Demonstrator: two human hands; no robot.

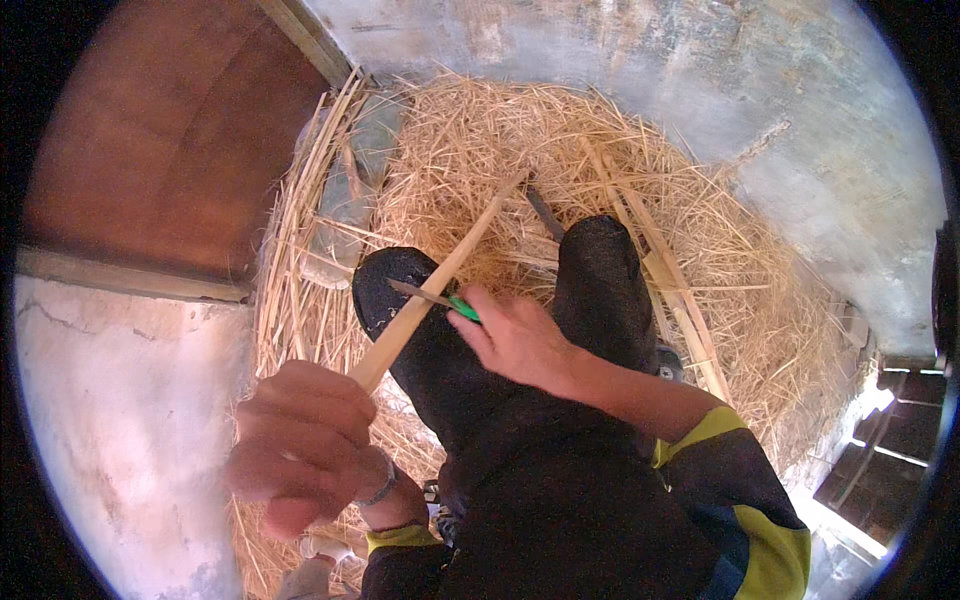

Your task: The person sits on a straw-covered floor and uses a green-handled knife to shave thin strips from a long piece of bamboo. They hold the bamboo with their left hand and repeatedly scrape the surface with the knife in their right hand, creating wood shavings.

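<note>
The strip is smooth wood; the knife blade, dull metal; its green handle, largely covered, appears plastic. Trousers are matt cloth; shavings, dry and fibrous; wall, mottled.

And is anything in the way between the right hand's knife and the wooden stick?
Nothing visible: the knife in the right hand crosses over the wooden stick, whose near end the left hand grips. Whether knife and stick touch is unclear.

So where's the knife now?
The knife is left of centre in the head view, in the right hand, its blade across the long pale strip.
</note>
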